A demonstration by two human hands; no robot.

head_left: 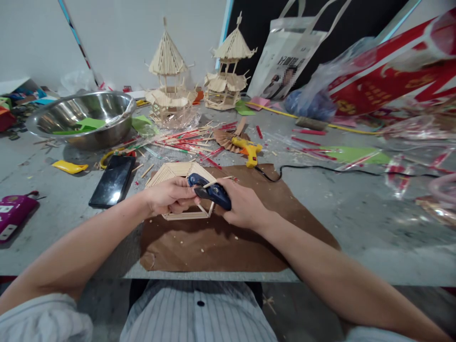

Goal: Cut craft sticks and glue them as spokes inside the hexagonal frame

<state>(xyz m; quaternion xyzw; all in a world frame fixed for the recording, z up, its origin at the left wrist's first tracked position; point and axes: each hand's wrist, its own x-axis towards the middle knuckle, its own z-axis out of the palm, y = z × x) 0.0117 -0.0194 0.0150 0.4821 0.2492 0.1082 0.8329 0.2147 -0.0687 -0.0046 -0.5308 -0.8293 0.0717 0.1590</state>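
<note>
My right hand (245,204) is wrapped around a blue-handled cutter (221,195) with a short dark blade. Across the cutter lies a thin wooden stick (213,183), its right end by my right thumb. My left hand (174,194) is closed in a pinch at the stick's left end, beside the blade; the fingertips partly hide what they grip. Beneath both hands, a many-sided frame of wooden sticks (187,216) rests on a brown sheet (213,249). Small pale chips are scattered on the sheet.
Two stick pagodas (167,64) (233,47) stand at the back. A yellow glue gun (251,151) trails a black cord rightward. Left are a steel bowl (121,126), a black phone (112,180) and a purple device (16,213). Loose sticks (181,142) and bags (285,57) lie beyond.
</note>
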